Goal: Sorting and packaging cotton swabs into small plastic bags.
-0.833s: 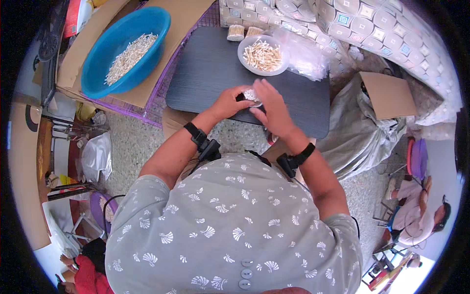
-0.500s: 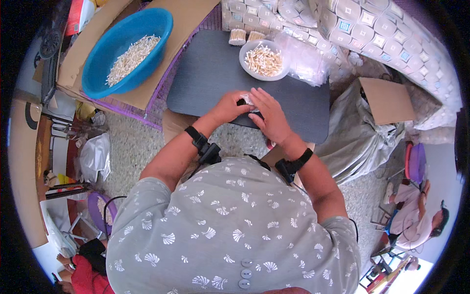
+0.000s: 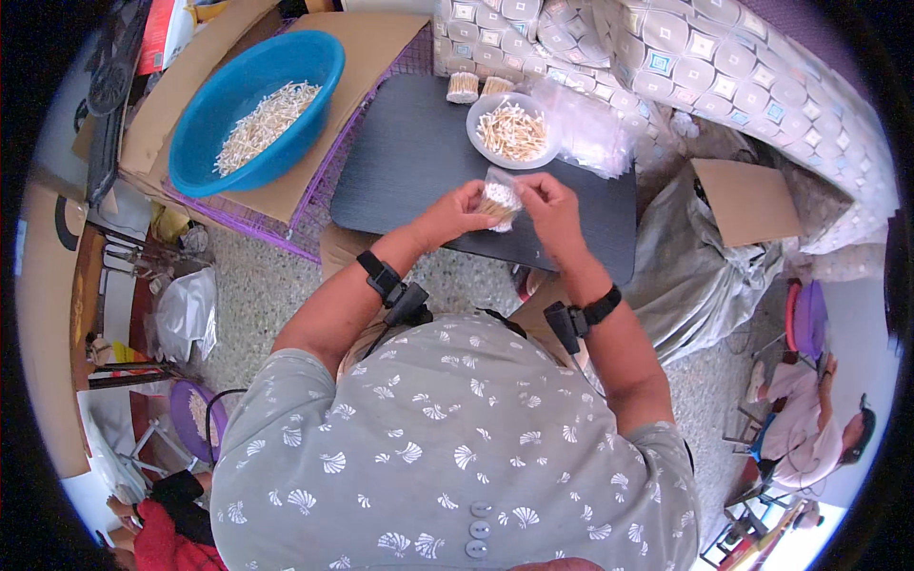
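**Two hands working a small clear packet of sticks over a dark tabletop**

A person in a grey shirt [image 3: 447, 466] printed with white shells is leaning over a low black table [image 3: 409, 162], with a black band strapped to each wrist. Both bare hands are meeting above the table's near edge. The left hand [image 3: 455, 214] is closing its fingers around the left side of a small clear plastic bag [image 3: 499, 198] filled with short pale sticks, while the right hand [image 3: 552, 214] is pinching the bag's right side and top between thumb and fingers. The bag is being held up between the two hands, just off the tabletop.

Just beyond the hands, a white bowl [image 3: 514, 130] is sitting on the table, holding a loose heap of the same pale sticks. Beside it to the right, a pile of empty clear bags [image 3: 586, 128] is spilling toward the table's edge, and two small bundles of sticks [image 3: 476, 88] are standing behind the bowl at the far rim.

Farther left, a blue basin [image 3: 255, 109] holding many more sticks is resting on flattened cardboard [image 3: 371, 48]. A patterned cushion [image 3: 685, 67] is lying along the far right, with an open cardboard box [image 3: 743, 200] on a grey sack [image 3: 705, 276] below it. Another person [image 3: 819, 419] is sitting at the lower right edge.
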Demonstrator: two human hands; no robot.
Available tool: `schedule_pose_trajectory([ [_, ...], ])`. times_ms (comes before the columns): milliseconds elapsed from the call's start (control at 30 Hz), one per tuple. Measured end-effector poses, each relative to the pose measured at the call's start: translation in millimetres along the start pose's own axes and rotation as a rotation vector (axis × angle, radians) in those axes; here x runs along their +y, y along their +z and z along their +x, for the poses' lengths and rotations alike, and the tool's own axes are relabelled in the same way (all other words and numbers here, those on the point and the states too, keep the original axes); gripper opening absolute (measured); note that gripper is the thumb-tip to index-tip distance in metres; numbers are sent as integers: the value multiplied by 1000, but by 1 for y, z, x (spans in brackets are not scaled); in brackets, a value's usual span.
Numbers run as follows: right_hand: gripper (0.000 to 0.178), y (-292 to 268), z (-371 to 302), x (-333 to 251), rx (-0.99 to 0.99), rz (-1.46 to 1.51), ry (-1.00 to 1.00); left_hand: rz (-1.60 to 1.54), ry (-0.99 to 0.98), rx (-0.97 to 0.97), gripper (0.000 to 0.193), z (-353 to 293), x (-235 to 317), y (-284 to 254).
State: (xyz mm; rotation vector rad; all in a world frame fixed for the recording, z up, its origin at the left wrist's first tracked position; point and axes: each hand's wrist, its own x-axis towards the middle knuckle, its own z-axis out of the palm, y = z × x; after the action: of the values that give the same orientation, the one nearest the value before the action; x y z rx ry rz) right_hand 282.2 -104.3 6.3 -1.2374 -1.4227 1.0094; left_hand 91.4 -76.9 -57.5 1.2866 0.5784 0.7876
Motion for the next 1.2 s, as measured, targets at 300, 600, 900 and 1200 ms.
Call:
schedule_pose_trajectory([
  [300, 14, -18, 9, -24, 20, 385, 146, -475, -158, -80, 51, -19, 35, 14],
  [600, 14, -22, 12, -25, 21, 411, 320, -549, -180, -129, 56, -21, 53, 22],
  [900, 15, -28, 10, -13, -42, 556, 357, -566, -219, -123, 59, -18, 65, 32],
  [1200, 13, -24, 11, -10, -34, 335, 322, -498, -293, -56, 50, -13, 66, 23],
])
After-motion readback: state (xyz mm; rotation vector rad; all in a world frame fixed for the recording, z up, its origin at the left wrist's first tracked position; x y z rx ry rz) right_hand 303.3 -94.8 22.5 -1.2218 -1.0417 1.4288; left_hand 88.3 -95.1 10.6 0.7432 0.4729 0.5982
